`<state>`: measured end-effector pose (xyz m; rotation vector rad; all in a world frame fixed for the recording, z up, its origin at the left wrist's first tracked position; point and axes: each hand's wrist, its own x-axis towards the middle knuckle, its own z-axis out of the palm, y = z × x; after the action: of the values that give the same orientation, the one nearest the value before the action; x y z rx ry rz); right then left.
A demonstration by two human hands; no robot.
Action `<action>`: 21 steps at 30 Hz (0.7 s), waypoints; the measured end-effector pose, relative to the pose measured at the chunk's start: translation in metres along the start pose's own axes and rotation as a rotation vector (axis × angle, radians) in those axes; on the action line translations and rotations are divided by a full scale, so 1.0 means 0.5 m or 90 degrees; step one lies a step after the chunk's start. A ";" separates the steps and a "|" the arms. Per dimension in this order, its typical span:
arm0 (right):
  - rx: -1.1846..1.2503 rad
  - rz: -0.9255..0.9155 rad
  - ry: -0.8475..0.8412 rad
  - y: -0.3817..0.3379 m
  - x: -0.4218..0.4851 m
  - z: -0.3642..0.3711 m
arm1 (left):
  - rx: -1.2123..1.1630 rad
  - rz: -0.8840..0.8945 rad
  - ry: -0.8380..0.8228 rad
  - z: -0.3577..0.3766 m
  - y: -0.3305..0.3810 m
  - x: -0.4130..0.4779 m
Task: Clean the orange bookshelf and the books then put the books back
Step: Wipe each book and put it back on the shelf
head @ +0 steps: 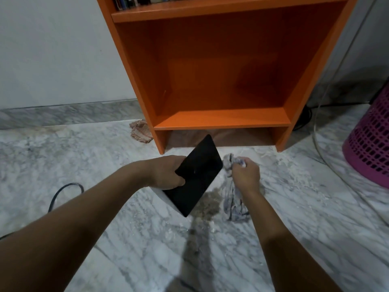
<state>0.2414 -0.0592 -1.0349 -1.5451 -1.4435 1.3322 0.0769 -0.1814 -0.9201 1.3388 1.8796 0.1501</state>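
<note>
Seen from the head camera, the left hand point(168, 173) grips one edge of a flat black book point(197, 175), possibly a tablet, tilted above the floor point(105, 154) before the orange bookshelf point(221, 119). The right hand point(245, 175) is fisted round a grey cloth point(231, 201) hanging beside a dust pile point(207, 205). Dragging it through could smear grit onto the cover.

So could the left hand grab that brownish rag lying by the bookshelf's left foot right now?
Probably not as is: the left hand grips the black book, so its fingers are taken. Only bare floor lies between it and the brownish rag, so it likely could after putting the book down.
</note>
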 end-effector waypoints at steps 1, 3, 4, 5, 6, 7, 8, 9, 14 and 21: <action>-0.009 0.021 -0.035 -0.004 -0.007 0.002 | 0.028 -0.008 0.027 0.000 -0.001 0.005; -0.038 0.052 -0.122 -0.023 -0.028 0.009 | 0.072 -0.022 0.094 0.003 0.000 0.014; -0.053 0.053 -0.162 -0.035 -0.044 0.013 | 0.088 -0.022 0.131 0.008 0.002 0.017; -0.045 0.042 -0.194 -0.050 -0.058 0.016 | 0.094 -0.017 0.170 0.012 0.007 0.019; -0.020 0.026 -0.233 -0.065 -0.073 0.019 | 0.098 -0.005 0.208 0.018 0.014 0.018; 0.008 0.005 -0.271 -0.083 -0.083 0.020 | 0.102 0.014 0.244 0.022 0.024 0.018; 0.013 -0.011 -0.310 -0.098 -0.088 0.025 | 0.108 0.038 0.273 0.030 0.032 0.021; 0.004 -0.023 -0.340 -0.120 -0.094 0.027 | 0.118 0.055 0.298 0.035 0.042 0.023; -0.059 -0.013 -0.308 -0.183 -0.087 0.033 | 0.263 0.031 0.371 0.055 0.070 0.025; -0.303 -0.169 -0.157 -0.292 -0.087 -0.015 | 0.489 -0.017 0.442 0.018 0.083 0.012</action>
<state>0.2060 -0.0704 -0.8872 -1.4305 -2.1601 1.0977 0.1129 -0.1616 -0.9081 1.9331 2.6988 -0.1700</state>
